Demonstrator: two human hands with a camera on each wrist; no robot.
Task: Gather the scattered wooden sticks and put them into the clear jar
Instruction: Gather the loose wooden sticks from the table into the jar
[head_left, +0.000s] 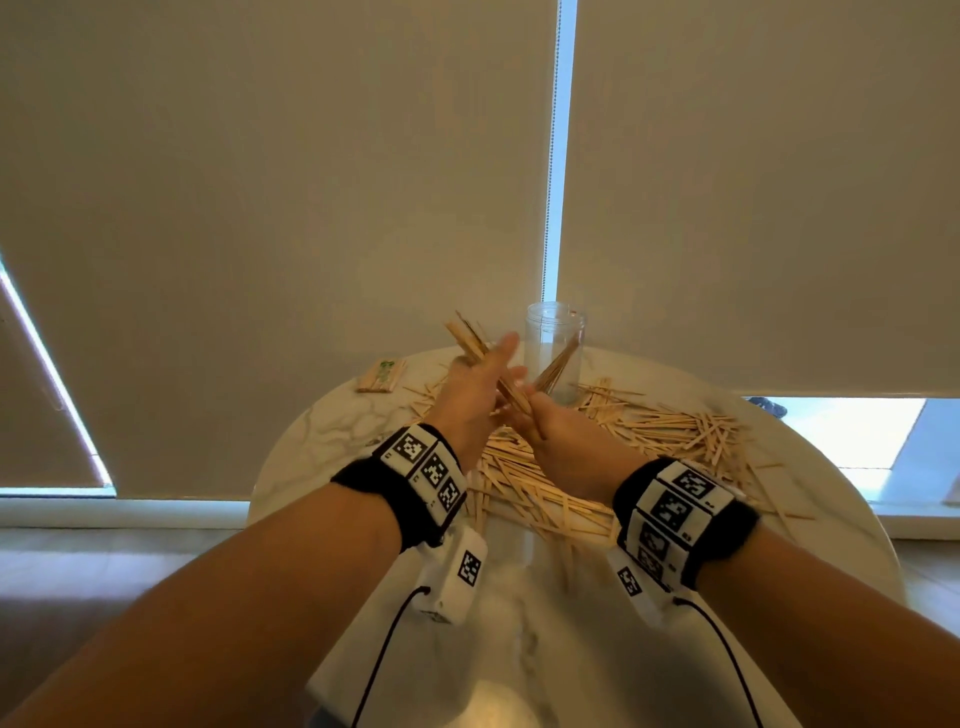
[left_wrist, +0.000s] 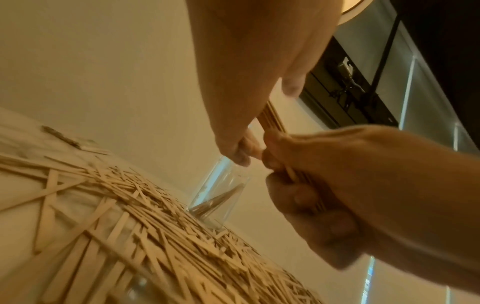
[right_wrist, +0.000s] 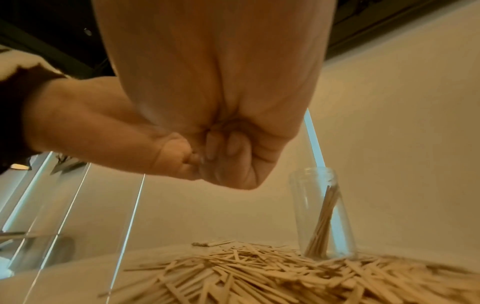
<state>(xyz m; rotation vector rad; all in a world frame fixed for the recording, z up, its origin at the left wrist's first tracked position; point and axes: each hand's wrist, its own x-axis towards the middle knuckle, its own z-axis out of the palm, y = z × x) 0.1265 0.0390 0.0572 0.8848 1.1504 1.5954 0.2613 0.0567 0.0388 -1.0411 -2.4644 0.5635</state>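
Observation:
Many thin wooden sticks (head_left: 613, 441) lie scattered in a heap across the round white table (head_left: 322, 441). The clear jar (head_left: 553, 358) stands upright at the table's far side with several sticks leaning inside it. A bundle of sticks (head_left: 470, 340) slants up to the left, just left of the jar. My right hand (head_left: 535, 415) grips the bundle's lower end in a fist (right_wrist: 223, 156). My left hand (head_left: 488, 379) holds the bundle higher up between thumb and fingers (left_wrist: 235, 152). Both hands hover above the heap, in front of the jar (left_wrist: 221, 191).
A small banded packet of sticks (head_left: 382, 376) lies at the table's far left edge. Beige roller blinds (head_left: 260, 182) hang close behind the table, with bright window strips at the sides. Bare tabletop (head_left: 519, 623) lies near me.

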